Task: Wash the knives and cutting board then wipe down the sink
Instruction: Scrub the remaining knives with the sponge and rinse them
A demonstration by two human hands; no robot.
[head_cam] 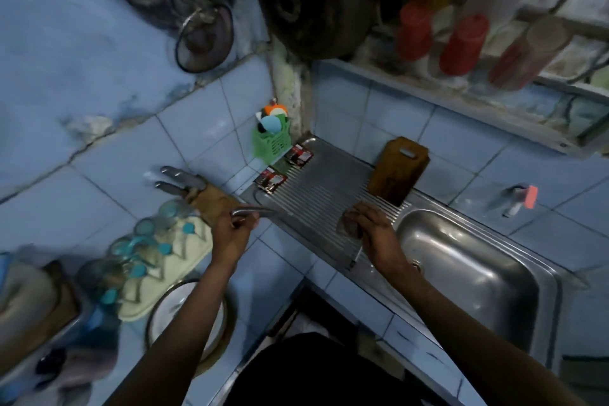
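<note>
Knife (260, 210): metal handle gripped in left hand (232, 231), fingers curled round it. Long axis roughly level, blade pointing away from the grip toward the right, tip over the ribbed drainboard (316, 198). Blade blurred. Just beyond the grip, a wooden knife block (211, 203) with two more knife handles (178, 180) angled up-left. Right hand (369, 227) rests on the drainboard, well right of the knife, fingers clutching a dark cloth or sponge (349, 226); which, cannot tell. Cutting board (397, 170) leans upright against the tiled wall behind that hand. Sink basin (461, 260) to its right.
</note>
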